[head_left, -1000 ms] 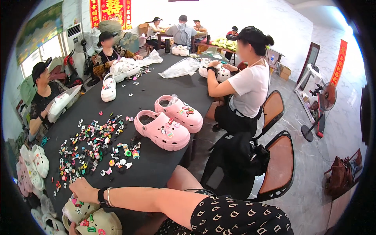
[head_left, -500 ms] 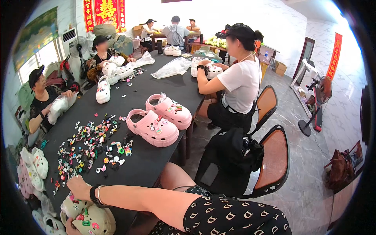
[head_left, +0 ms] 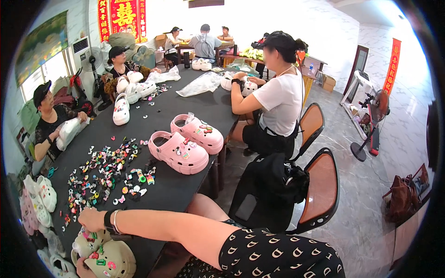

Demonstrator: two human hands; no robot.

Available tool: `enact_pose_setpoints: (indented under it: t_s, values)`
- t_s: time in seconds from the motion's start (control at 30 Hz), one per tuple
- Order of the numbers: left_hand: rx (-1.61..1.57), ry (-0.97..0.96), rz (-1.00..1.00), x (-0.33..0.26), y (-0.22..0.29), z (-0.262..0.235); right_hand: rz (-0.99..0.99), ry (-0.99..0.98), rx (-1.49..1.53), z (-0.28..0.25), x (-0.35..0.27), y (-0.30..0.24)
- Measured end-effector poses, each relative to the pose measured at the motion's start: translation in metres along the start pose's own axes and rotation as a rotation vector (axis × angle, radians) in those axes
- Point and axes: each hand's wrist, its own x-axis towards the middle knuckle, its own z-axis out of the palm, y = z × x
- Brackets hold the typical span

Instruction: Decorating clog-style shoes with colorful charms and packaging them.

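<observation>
At seven o'clock, right hand (head_left: 92,219) lies curled on a pale green clog (head_left: 88,243) – a second clog (head_left: 111,262) at its five, left hand (head_left: 82,269) barely seen, grip unclear.

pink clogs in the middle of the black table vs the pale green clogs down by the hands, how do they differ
The pink foam clogs sit side by side on the black table, untouched; the pale green foam clogs are at its near edge, in the person's grip. The right hand rests on top of the green pair and the left hand is under it; no hand is near the pink pair. Both pairs carry small coloured charms.
</observation>
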Motion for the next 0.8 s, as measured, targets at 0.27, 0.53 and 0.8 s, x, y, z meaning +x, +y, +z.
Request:
enact_pose_setpoints:
  t_s: [0.27, 0.53, 0.8]
  values:
    - [0.038, -0.025, -0.020, 0.001, 0.011, -0.003, -0.080, 0.177, -0.002, 0.004, -0.006, 0.022]
    - [0.071, 0.016, -0.055, -0.004, -0.004, 0.000, -0.252, 0.178, -0.177, -0.004, -0.058, -0.022]
    - [-0.108, 0.108, 0.026, 0.000, -0.094, 0.027, -0.315, 0.058, -0.185, -0.014, -0.035, -0.011]
